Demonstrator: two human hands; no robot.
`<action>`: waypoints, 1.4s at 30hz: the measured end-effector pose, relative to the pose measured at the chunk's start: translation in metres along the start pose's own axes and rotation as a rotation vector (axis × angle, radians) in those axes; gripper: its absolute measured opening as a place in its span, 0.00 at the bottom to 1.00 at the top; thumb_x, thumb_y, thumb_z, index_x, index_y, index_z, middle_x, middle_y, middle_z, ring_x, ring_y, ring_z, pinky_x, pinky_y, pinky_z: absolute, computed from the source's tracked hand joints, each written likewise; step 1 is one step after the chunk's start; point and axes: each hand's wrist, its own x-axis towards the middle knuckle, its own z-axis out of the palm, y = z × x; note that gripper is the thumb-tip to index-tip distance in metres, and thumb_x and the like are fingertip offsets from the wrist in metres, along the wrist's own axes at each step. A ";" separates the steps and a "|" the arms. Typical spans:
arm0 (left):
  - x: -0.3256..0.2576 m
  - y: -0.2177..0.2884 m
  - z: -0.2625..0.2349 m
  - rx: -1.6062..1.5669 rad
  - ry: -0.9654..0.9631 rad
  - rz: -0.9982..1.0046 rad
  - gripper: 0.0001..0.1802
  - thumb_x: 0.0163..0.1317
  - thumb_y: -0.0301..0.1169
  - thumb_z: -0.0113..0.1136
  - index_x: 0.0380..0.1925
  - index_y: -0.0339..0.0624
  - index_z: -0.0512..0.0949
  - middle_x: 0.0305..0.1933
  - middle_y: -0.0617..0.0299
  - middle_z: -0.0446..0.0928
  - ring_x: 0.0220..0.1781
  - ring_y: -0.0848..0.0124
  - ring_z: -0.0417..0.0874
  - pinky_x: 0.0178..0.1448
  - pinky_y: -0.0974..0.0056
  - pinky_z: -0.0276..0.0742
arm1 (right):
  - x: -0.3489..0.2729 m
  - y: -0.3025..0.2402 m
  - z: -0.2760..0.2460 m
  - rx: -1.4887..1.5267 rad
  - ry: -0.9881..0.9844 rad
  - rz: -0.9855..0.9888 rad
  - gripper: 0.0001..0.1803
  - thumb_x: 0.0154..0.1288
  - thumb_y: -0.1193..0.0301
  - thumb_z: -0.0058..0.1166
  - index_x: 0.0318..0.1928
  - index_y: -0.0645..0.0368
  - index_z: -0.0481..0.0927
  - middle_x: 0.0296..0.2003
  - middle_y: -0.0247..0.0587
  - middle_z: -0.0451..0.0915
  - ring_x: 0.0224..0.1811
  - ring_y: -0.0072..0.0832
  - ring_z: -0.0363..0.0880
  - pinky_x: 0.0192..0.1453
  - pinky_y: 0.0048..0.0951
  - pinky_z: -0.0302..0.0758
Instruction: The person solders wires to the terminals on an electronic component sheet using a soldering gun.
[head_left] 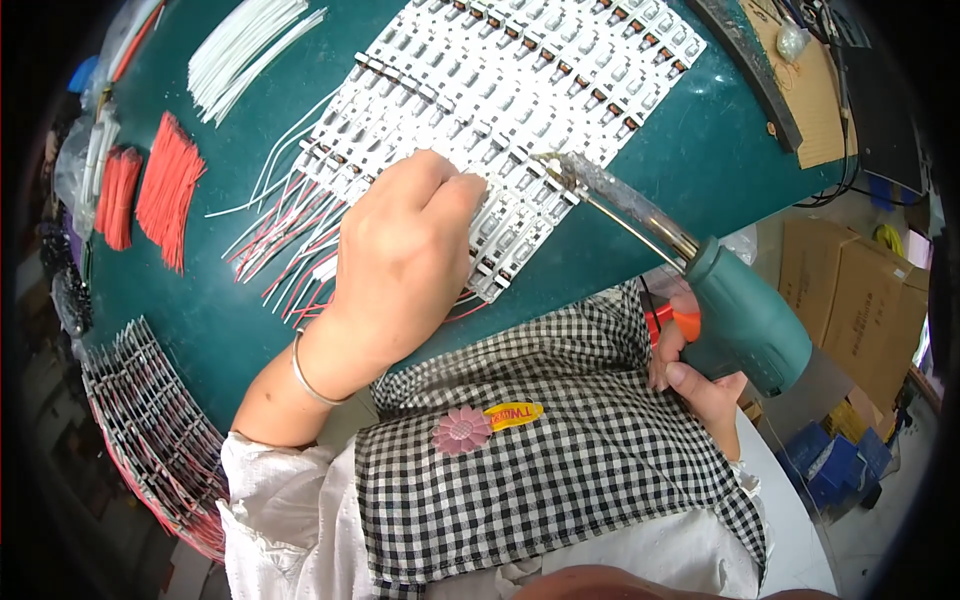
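Note:
My left hand (400, 255) rests palm down on a sheet of white circuit strips (510, 80) laid side by side on a green mat (690, 150). Its fingers press the strips near their lower edge. Red and white wires (285, 235) stick out from the strips' left ends beside the hand. My right hand (700, 385) grips a green soldering gun (740, 320) with an orange trigger. The gun's metal tip (550, 160) touches the strips just right of my left fingers.
Bundles of red wires (165, 190) and white wires (245, 50) lie at the mat's far left. A stack of finished wired strips (150, 430) sits at the lower left. Cardboard boxes (860, 290) and blue boxes (835, 465) stand on the right. A checked apron (560, 440) covers my front.

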 end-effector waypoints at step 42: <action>-0.001 0.004 0.006 -0.057 0.005 0.018 0.10 0.45 0.17 0.66 0.30 0.39 0.81 0.20 0.61 0.68 0.17 0.69 0.71 0.20 0.66 0.65 | -0.001 0.012 -0.002 -0.188 -0.027 -0.115 0.28 0.54 0.74 0.61 0.54 0.67 0.66 0.21 0.40 0.73 0.20 0.26 0.72 0.25 0.24 0.70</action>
